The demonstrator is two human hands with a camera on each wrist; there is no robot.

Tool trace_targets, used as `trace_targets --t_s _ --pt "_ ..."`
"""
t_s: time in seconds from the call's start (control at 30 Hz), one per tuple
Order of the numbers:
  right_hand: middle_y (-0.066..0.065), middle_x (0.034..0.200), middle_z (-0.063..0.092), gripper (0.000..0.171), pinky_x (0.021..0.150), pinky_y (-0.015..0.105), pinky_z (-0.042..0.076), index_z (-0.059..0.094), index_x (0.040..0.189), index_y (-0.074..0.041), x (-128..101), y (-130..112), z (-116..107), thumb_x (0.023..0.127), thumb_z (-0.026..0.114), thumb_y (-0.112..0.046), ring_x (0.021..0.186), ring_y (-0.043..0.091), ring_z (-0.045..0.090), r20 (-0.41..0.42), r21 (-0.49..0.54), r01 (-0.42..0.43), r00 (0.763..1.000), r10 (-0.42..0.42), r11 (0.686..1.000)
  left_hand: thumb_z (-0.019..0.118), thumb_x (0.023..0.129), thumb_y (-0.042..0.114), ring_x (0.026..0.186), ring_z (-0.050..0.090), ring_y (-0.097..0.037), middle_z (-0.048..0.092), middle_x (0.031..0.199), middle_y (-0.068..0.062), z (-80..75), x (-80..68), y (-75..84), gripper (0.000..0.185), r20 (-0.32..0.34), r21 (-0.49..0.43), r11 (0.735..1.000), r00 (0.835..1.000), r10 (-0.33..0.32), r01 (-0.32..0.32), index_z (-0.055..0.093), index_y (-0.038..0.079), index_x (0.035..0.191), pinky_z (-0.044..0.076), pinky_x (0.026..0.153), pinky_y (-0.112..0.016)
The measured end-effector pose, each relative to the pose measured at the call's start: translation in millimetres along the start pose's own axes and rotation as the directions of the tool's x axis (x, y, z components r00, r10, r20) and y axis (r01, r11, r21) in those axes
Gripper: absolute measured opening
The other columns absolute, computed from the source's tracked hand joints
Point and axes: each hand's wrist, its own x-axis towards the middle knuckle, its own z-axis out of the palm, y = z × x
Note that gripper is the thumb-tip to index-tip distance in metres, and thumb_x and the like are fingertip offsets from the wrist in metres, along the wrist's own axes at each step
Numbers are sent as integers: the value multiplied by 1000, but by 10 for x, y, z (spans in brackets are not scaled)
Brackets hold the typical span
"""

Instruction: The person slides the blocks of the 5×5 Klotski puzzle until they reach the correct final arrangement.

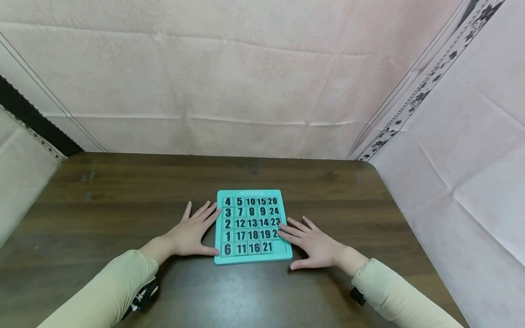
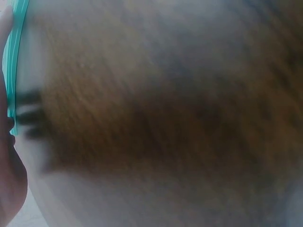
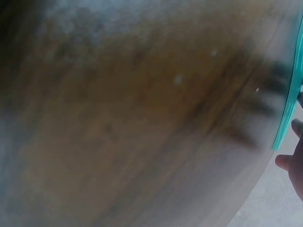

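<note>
A turquoise number slide puzzle (image 1: 252, 262) lies flat on the table, its white tiles printed with black numbers. The bottom row reads 6, 11, 16, 21, with a bare turquoise slot at its right end. My left hand (image 1: 190, 234) is spread at the puzzle's left side, thumb and index fingertips right at the edge. From the right, my right hand (image 1: 317, 246) reaches over the edge with straight fingers, fingertips overlapping the tiles marked 23 and the one below, whose number is partly covered. Both wrist views catch just the puzzle's ridged side (image 2: 13, 61) and part of each hand.
The brown wooden table (image 1: 123, 196) surrounds the puzzle and runs back to a pale cloth (image 1: 254, 82) hung behind it. Another white cloth (image 1: 463, 182) with a dark floral border hangs along the right. Dark wrist devices (image 1: 143, 296) show below the sleeves.
</note>
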Motion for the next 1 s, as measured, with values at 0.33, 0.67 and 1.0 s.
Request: trace_targets --t_s 0.33,0.67,1.0 --pt "-2 157 19 84 113 58 9 20 151 -23 -23 14 4 84 49 -66 145 27 15 -2 4 -9 1000 10 1000 55 68 79 145 11 -33 16 157 -10 -13 23 12 111 20 5 1000 1000 0 0 22 10 150 -4 109 -66" --pt "-3 158 18 84 114 56 8 20 151 -23 7 11 6 85 47 -66 146 25 14 9 4 -4 1000 4 1000 58 69 76 145 12 -33 17 157 -12 -33 -9 12 111 19 -3 1000 1000 -3 3 23 9 149 -3 108 -67" --pt "-3 157 19 84 114 57 9 20 151 -22 9 3 4 85 47 -66 146 26 14 7 -2 -7 1000 7 1000 55 68 79 145 12 -32 17 157 -12 -19 -2 -3 112 13 8 1000 1000 3 -3 23 8 149 -3 109 -66"
